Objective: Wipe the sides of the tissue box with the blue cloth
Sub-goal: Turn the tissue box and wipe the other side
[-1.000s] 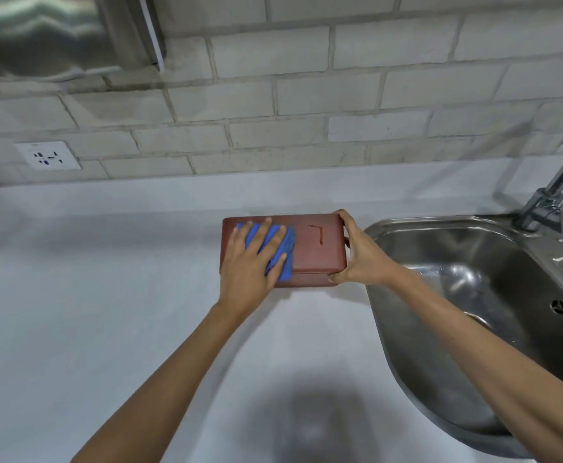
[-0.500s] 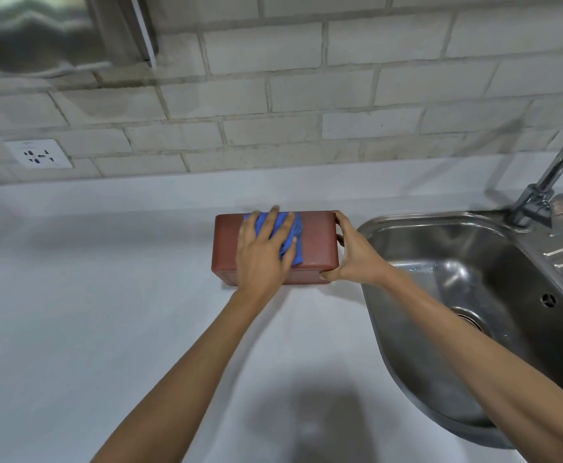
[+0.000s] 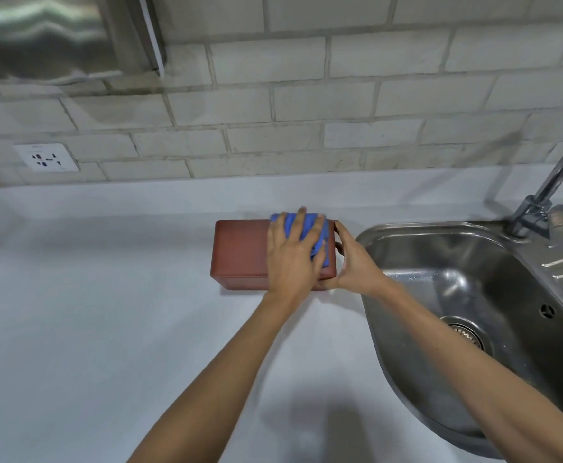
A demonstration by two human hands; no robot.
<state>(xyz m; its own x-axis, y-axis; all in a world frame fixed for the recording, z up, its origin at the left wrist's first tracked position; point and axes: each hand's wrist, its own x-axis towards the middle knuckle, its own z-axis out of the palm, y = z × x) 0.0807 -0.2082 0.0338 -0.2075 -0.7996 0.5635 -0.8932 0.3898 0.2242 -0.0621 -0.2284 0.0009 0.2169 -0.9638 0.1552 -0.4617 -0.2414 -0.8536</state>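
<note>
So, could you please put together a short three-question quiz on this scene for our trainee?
1. True or false: the left hand presses the blue cloth on the box.
2. What does the right hand do? A) turns the tap B) steadies the box's end C) rests in the sink
3. Fill in: the box stands on the counter, left of the ____.

Key: 1 true; 2 B; 3 sink.
</note>
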